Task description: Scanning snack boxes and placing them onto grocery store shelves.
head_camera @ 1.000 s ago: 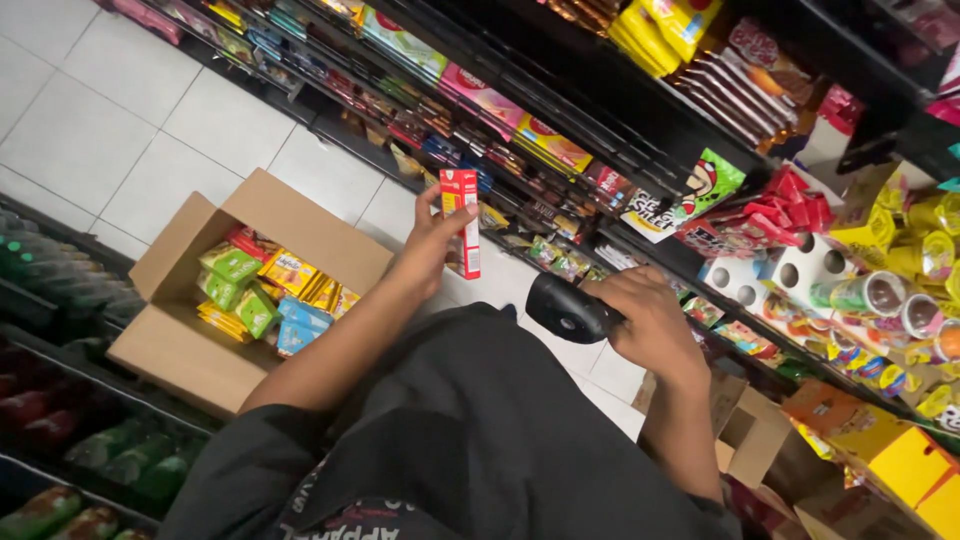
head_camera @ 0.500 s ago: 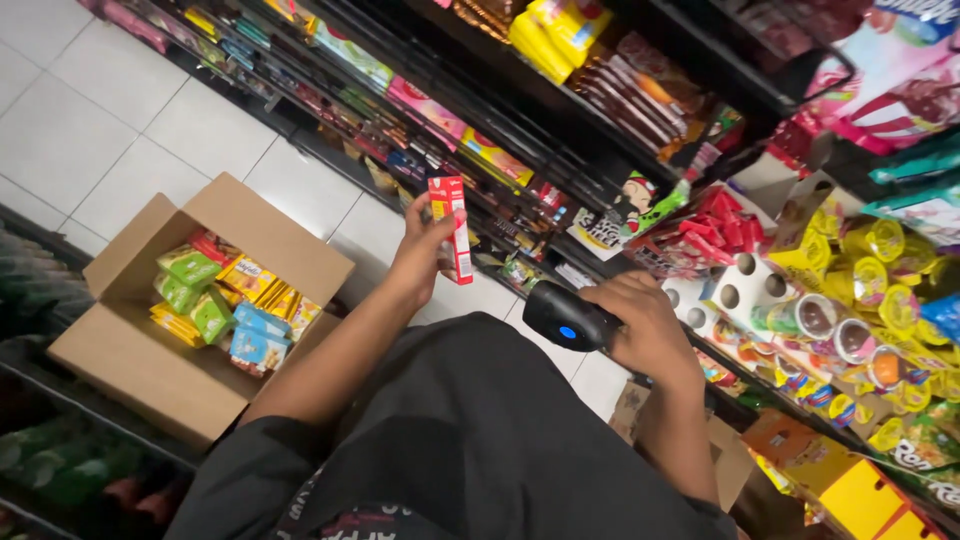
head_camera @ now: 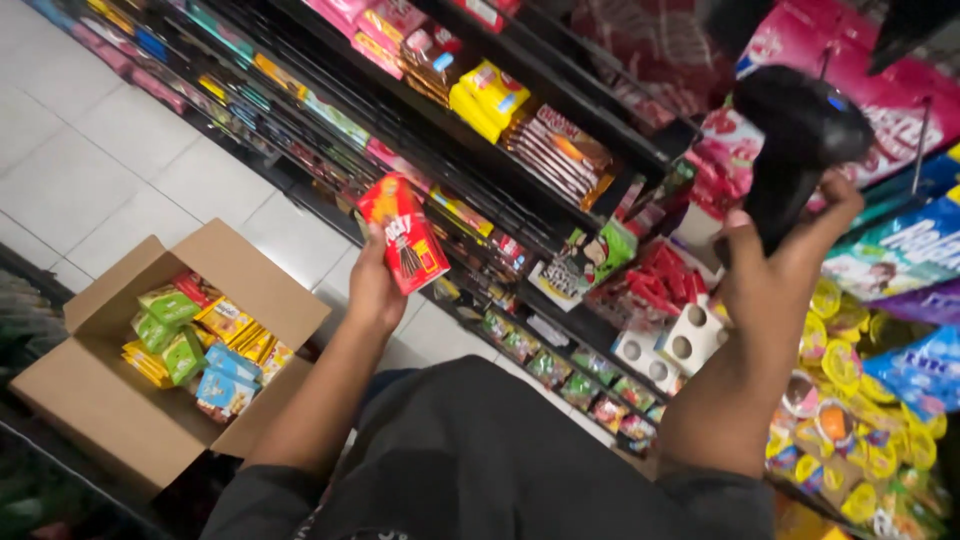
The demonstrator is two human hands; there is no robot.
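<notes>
While you look down past your dark shirt (head_camera: 480, 460), the black shelving (head_camera: 560, 130) takes up the biggest share of the view, running from ten o'clock across to three o'clock, packed with snack packets in yellow, pink, red and brown. White floor tiles (head_camera: 110, 170) fill the nine to eleven o'clock side beside it. At eight o'clock an open cardboard box (head_camera: 110, 400) sits on the floor, its flaps spread, holding green, yellow and blue packets (head_camera: 195, 345) gathered toward its upper half, with bare cardboard below them.

Your right hand (head_camera: 775, 270) is raised at two o'clock, and its fingers are wrapped tight around the grip of a black handheld scanner (head_camera: 800, 135), whose head points up and to the right in front of the pink hanging bags (head_camera: 880, 90). Below that arm, at four o'clock, lies a heap of small round tubs with yellow lids (head_camera: 850, 420).

Your left hand (head_camera: 375, 285) is lifted near the centre, slightly toward eleven o'clock. Its fingers are closed on the lower end of a red snack box (head_camera: 405, 232), which is tilted with its printed front turned toward you. That box is held in the air in front of the lower shelves, well apart from the scanner and well above the cardboard box on the floor.
</notes>
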